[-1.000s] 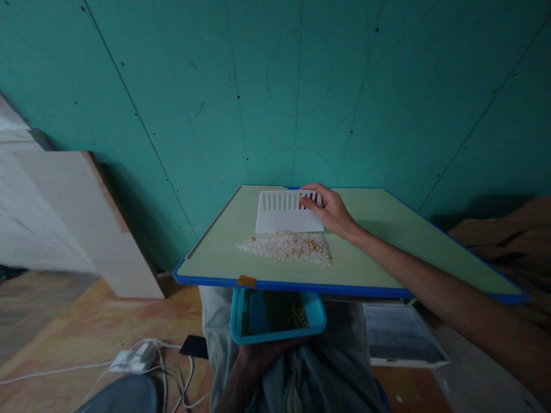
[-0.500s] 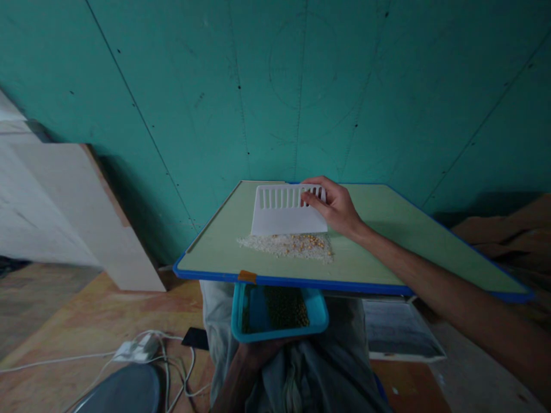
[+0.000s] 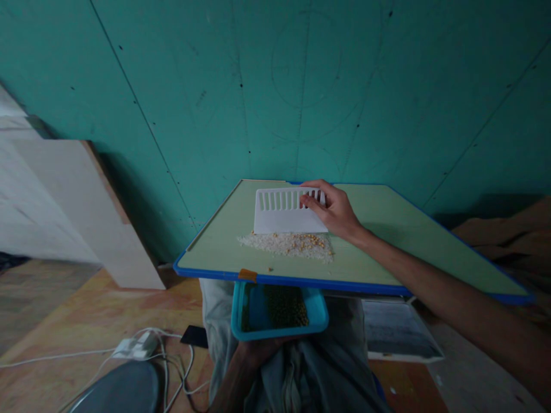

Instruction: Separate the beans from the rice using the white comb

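Observation:
My right hand [image 3: 333, 209] grips the right end of a white slotted plastic scraper [image 3: 286, 221]. The scraper's lower edge stands at the back of a low pile of white rice-like grains [image 3: 275, 244] mixed with yellow ones, on the pale green tabletop [image 3: 215, 252]. Below the near edge, my left hand [image 3: 262, 351] supports a blue plastic container [image 3: 279, 334] from underneath, its fingers mostly hidden. Inside lie small dark green beans [image 3: 279, 307] and some yellowish grains at the right.
Blue trim [image 3: 344, 285] borders the table, with orange tape [image 3: 248, 276] at the front. A green wall [image 3: 258, 86] rises behind. On the floor are white cables [image 3: 166, 355], a power strip [image 3: 138, 346], a black phone-like object [image 3: 194, 336] and a grey seat [image 3: 120, 390].
A yellowish grain now lies alone near the table's front edge. The scraper has tilted and shifted slightly, still in my right hand. The container stays in nearly the same place.

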Motion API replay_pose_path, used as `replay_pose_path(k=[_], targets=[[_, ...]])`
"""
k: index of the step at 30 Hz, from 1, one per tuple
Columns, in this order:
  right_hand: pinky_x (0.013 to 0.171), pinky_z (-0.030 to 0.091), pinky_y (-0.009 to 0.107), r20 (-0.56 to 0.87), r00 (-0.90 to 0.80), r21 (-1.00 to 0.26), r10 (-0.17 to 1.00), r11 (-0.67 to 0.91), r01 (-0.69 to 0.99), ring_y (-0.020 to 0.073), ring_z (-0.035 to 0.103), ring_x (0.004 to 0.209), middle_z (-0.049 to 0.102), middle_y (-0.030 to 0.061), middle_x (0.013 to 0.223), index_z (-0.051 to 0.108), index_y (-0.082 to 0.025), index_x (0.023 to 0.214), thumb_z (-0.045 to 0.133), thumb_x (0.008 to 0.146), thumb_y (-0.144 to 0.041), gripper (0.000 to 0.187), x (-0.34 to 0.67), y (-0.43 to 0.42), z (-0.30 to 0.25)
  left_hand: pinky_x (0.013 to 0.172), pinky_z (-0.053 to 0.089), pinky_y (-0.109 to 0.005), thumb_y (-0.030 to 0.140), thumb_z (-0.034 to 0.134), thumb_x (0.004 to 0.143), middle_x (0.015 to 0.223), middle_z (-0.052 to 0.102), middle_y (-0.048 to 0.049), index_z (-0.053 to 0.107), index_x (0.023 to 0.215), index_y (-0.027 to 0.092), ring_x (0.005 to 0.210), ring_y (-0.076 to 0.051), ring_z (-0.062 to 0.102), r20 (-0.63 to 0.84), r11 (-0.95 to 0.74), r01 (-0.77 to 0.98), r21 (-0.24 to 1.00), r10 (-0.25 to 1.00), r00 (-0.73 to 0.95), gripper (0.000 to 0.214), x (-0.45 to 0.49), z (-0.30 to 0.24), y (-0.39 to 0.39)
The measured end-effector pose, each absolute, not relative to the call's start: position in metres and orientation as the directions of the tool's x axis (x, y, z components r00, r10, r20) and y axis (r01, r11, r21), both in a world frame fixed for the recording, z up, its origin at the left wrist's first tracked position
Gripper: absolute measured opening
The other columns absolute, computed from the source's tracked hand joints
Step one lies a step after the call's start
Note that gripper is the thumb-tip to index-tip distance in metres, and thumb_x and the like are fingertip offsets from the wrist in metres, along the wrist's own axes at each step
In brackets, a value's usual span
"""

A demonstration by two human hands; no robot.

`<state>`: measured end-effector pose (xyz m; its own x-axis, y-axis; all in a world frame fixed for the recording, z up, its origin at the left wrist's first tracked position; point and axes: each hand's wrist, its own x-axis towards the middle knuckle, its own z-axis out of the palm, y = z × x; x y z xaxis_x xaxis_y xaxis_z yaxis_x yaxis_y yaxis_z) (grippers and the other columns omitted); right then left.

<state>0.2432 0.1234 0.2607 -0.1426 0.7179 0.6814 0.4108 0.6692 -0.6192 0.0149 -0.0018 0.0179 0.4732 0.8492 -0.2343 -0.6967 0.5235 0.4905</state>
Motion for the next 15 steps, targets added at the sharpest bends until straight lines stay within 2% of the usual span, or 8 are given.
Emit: replay_pose_path(k=[3,7,9,12,15], targets=[[0.053,0.036,0.025,0.691,-0.149,-0.615,0.708,0.683,0.395,0.012,0.05,0.06,0.065,-0.0011,0.078,0.071,-0.023,0.11,0.069,0.091,-0.043,0.027,0.242,0.121,0.262,0.119,0.031,-0.065,0.052,0.076,0.075,0.138,0.068,-0.0061,0.068,0.122,0.031,0.144,-0.04,0.043,-0.22,0.541,-0.719,0.435,0.839,0.498,0.053,0.015,0.02,-0.002],[0.051,0.034,0.023,0.713,-0.169,-0.582,0.68,0.71,0.396,0.0107,0.049,0.057,0.065,-0.0011,0.076,0.071,-0.021,0.108,0.07,0.09,-0.043,0.028,0.242,0.119,0.264,0.119,0.034,-0.062,0.048,0.084,0.066,0.139,0.067,-0.005,0.067,0.124,0.032,0.144,-0.039,0.044,-0.269,0.508,-0.683,0.525,0.86,0.433,0.063,0.016,0.025,-0.004],[0.05,0.033,0.023,0.716,-0.18,-0.581,0.674,0.719,0.381,0.0103,0.048,0.055,0.064,-0.0013,0.074,0.071,-0.021,0.108,0.07,0.09,-0.044,0.03,0.241,0.119,0.264,0.12,0.035,-0.061,0.051,0.085,0.064,0.139,0.068,-0.0047,0.067,0.123,0.032,0.145,-0.038,0.044,-0.286,0.502,-0.68,0.534,0.865,0.413,0.065,0.016,0.028,-0.004],[0.05,0.035,0.023,0.719,-0.173,-0.589,0.673,0.722,0.363,0.0105,0.05,0.057,0.066,-0.0008,0.077,0.071,-0.021,0.109,0.07,0.09,-0.044,0.03,0.241,0.118,0.264,0.119,0.035,-0.062,0.061,0.082,0.064,0.133,0.071,-0.0053,0.071,0.118,0.03,0.143,-0.039,0.046,-0.287,0.535,-0.713,0.453,0.845,0.451,0.063,0.017,0.032,-0.004],[0.053,0.038,0.023,0.738,-0.147,-0.579,0.659,0.73,0.362,0.0119,0.055,0.064,0.069,0.0012,0.087,0.072,-0.022,0.11,0.071,0.09,-0.043,0.029,0.241,0.118,0.264,0.118,0.037,-0.062,0.059,0.083,0.063,0.128,0.074,-0.005,0.073,0.113,0.03,0.141,-0.039,0.048,-0.283,0.551,-0.724,0.415,0.835,0.472,0.059,0.018,0.032,-0.003]])
